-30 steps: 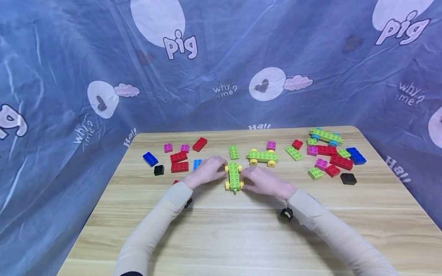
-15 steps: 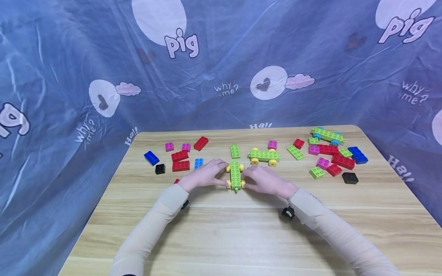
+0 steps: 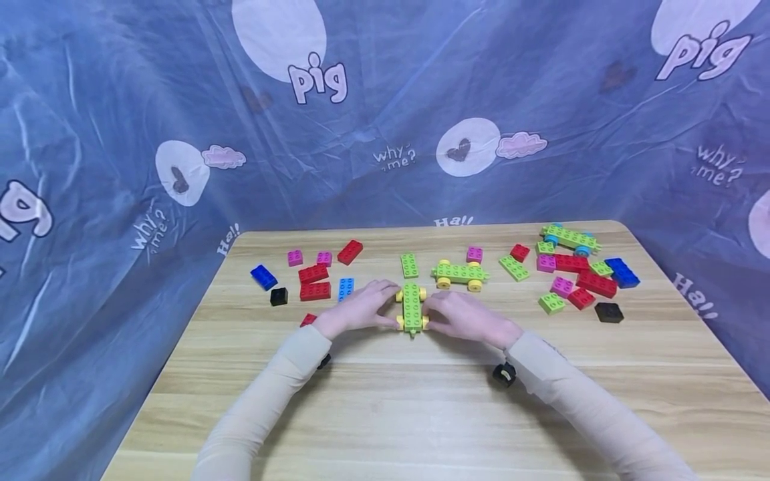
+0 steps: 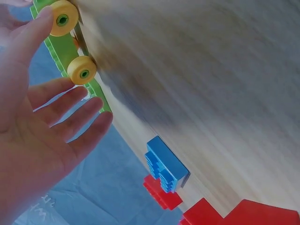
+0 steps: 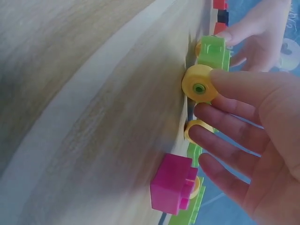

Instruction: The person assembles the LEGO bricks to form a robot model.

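Observation:
Between the two hands on the table stands a lime-green toy car base (image 3: pixel 412 306) with yellow wheels, its length pointing away from me. My left hand (image 3: pixel 363 308) is at its left side. In the left wrist view that hand's thumb lies on the near wheel (image 4: pixel 63 18) and the index fingertip touches the far wheel (image 4: pixel 83 70), other fingers extended. On the right side, my right hand (image 3: pixel 464 316) touches the near wheel (image 5: pixel 199 84) with its thumb, while its other fingers spread loosely along the base. Beyond lie a green brick (image 3: pixel 409 265) and a second yellow-wheeled base (image 3: pixel 460 272).
Red bricks (image 3: pixel 315 290), a light-blue brick (image 3: pixel 345 288) and a black brick (image 3: pixel 279 296) lie at left. Red, pink, green and blue bricks cluster at right, by a blue-wheeled base (image 3: pixel 570 238). A pink brick (image 5: pixel 171 183) stands near the right fingers. Patterned blue cloth (image 3: pixel 385 113) hangs behind.
My left thumb has come down to the near left wheel, and the left fingers have spread along that side. The car base stays in about the same place; the right hand hardly moves.

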`<control>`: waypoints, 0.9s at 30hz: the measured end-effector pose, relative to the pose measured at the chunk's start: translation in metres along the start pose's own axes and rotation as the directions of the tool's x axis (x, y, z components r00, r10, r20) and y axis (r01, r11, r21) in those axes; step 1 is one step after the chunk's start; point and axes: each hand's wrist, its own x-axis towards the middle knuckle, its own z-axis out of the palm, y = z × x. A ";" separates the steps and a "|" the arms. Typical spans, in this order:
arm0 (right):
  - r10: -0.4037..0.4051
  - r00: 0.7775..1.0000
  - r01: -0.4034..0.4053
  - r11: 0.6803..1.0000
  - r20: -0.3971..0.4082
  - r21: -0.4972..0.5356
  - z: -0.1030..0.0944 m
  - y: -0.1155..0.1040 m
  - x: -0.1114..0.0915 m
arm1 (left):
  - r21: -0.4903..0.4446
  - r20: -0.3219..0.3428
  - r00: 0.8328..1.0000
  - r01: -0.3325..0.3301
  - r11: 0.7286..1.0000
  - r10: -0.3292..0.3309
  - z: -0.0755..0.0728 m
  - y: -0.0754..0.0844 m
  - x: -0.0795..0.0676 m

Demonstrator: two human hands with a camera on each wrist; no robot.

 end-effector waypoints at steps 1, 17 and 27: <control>-0.002 1.000 0.002 1.000 -0.008 0.006 0.000 0.001 -0.001 | -0.003 0.001 1.000 0.002 1.000 -0.002 0.000 0.000 0.000; 0.101 0.988 -0.107 0.993 -0.120 -0.046 -0.026 0.025 -0.020 | 0.004 0.008 1.000 -0.005 1.000 0.005 0.000 0.004 -0.002; 0.174 0.982 -0.176 0.984 -0.078 -0.021 -0.025 0.041 -0.032 | -0.002 0.009 1.000 0.001 1.000 -0.001 -0.001 0.002 -0.003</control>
